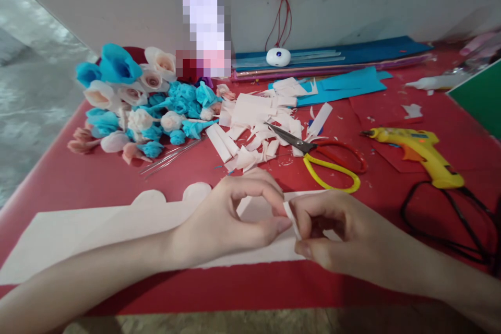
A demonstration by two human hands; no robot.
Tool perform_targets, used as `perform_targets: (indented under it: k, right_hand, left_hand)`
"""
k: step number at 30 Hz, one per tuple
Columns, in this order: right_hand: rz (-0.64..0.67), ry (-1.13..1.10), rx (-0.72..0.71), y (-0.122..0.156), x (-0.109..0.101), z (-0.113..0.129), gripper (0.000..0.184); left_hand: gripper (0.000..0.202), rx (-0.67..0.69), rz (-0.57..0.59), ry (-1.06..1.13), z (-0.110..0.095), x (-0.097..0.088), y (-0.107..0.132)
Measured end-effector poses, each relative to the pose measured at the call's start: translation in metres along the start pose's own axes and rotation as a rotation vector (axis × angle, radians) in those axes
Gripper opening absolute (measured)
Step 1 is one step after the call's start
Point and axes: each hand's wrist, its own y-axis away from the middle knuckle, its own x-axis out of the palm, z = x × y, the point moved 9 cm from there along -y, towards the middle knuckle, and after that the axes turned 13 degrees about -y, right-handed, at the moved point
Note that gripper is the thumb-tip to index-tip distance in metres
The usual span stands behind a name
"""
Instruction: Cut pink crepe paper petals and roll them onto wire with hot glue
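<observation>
Red tabletop (250, 289), cut off at both side edges of the view. Long white sheet (94, 224) lies across its near part; the left forearm and both hands cover much of it, and its right end is hidden. Flowers (156, 109), blue, white and pink, heaped far left; a pixelated block masks the area just behind them. Right hand (352, 235) and left hand (223, 224) meet above the sheet. White scraps (254, 125) pile beyond the hands, overlapping too much to count. Glue gun (418, 146) rests at right, its cord running out of view. Scissors (309, 151) lie between gun and scraps, tips over the scraps. White strip (291, 220) is held between the hands, seen nearly edge-on: left thumb and index pinch its left side, right thumb and fingers grip its right side and lower end. Right fingers are curled, partly hidden; the strip's full shape cannot be made out.
</observation>
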Motion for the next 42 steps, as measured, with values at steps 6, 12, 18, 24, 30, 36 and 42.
perform_targets:
  k: [6,12,18,24,30,36,42]
  right_hand:
    - [-0.007,0.0,0.004,0.001,0.0,-0.001,0.02]
    - [0.01,-0.012,0.011,0.003,0.003,-0.003,0.02]
    - [0.009,-0.016,0.015,0.005,0.003,-0.007,0.02]
    - [0.013,-0.003,0.013,0.004,0.003,-0.009,0.02]
    - [-0.016,0.083,-0.056,0.005,0.002,-0.001,0.021]
    - [-0.053,0.171,-0.015,0.006,-0.005,0.006,0.016]
    - [-0.091,0.203,-0.009,0.003,-0.014,0.011,0.008]
  left_hand:
    - [0.005,0.032,-0.008,-0.031,-0.002,0.001,-0.002]
    - [0.004,0.042,0.002,-0.049,-0.003,0.001,0.001]
    - [0.004,0.034,0.006,-0.048,-0.002,0.002,-0.001]
    - [0.005,0.041,0.022,-0.038,-0.002,0.004,-0.001]
    - [0.007,0.035,0.024,-0.034,-0.003,0.004,-0.001]
    - [0.01,-0.003,-0.061,-0.012,-0.003,-0.008,-0.003]
    - [0.012,-0.01,-0.138,0.002,0.001,-0.016,-0.001]
